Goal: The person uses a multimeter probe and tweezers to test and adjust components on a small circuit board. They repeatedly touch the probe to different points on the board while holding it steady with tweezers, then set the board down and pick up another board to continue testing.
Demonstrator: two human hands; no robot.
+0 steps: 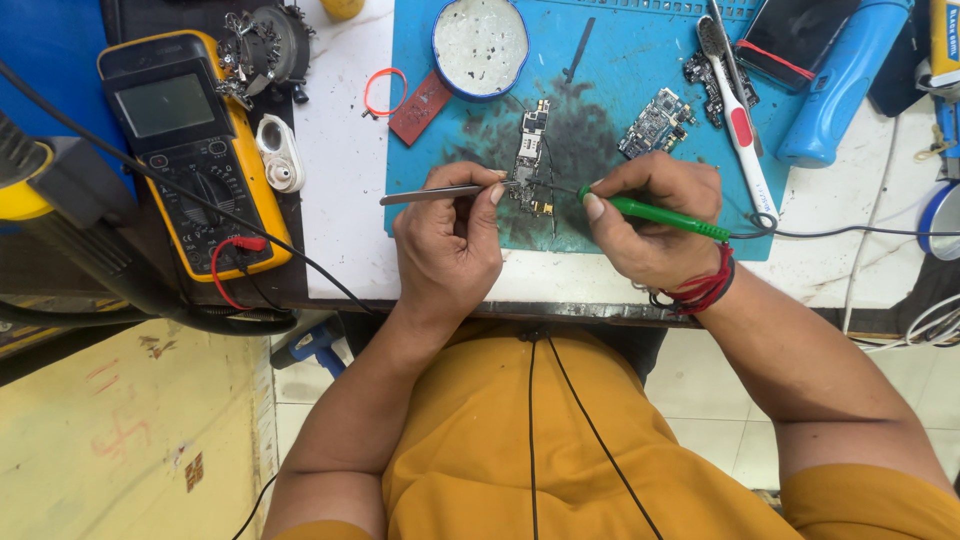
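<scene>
A long narrow circuit board [530, 155] is laid on a blue work mat [620, 90], on a dark stained patch near the front edge of the mat. The left hand [447, 245] is closed around metal tweezers [440, 193]; the tweezers are pinched between the thumb and the fingers, and their tips are brought to the lower part of the board. The right hand [655, 215] is wrapped around a green soldering iron [660, 213], which is held like a pen, with its tip pointed at the same spot of the board. A dark cable is seen running from the iron to the right. Red threads [705, 288] are worn on the right wrist.

A second, smaller circuit board [655, 123] is placed on the mat, to the right of the first one and apart from it. A white and red toothbrush [738, 125] is laid just beside it. A round tin [480, 45] with white content is set at the back edge of the mat. A yellow multimeter [190, 150] with red and black leads is kept well to the left, off the mat. An orange rubber ring [384, 92] and a reddish flat piece [420, 107] are found between the multimeter and the tin.
</scene>
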